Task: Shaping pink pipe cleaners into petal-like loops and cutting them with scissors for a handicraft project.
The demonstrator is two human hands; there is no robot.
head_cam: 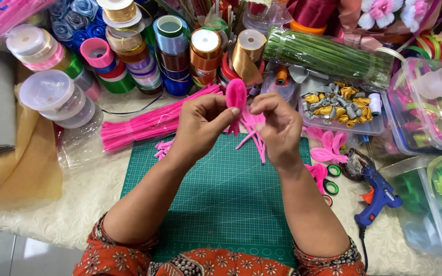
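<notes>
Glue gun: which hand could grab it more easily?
Probably the right hand. The blue glue gun lies on the right side, beyond the green mat; the left hand would have to cross over.

pink pipe-cleaner petal (236, 94): fuzzy | cutting mat (221, 199): matt green | ribbon spools (205, 51): glossy satin | glue gun (379, 197): blue plastic

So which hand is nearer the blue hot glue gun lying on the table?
Right. The right hand is up-left of the blue hot glue gun; the left hand is farther left, beyond it.
</notes>
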